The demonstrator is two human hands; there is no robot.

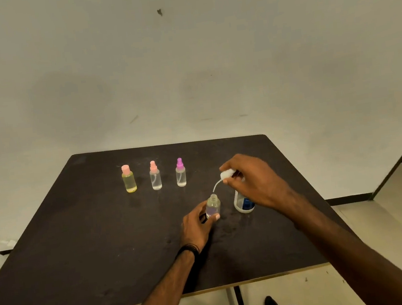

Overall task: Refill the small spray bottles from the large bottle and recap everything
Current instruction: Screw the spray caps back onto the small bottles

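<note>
My left hand grips a small clear bottle that stands uncapped on the dark table. Above it my right hand holds a white spray cap; its thin tube hangs down just over the bottle's open neck. The large bottle with a blue label stands right behind, partly hidden by my right hand. Farther back stands a row of capped small bottles: a yellow-filled one with a pink cap, a clear one with a pink sprayer and a clear one with a purple sprayer.
A plain wall rises just behind the table's far edge. The table's right edge runs close to the large bottle. Pale floor tiles show below the front edge, and a dark frame stands at the far right.
</note>
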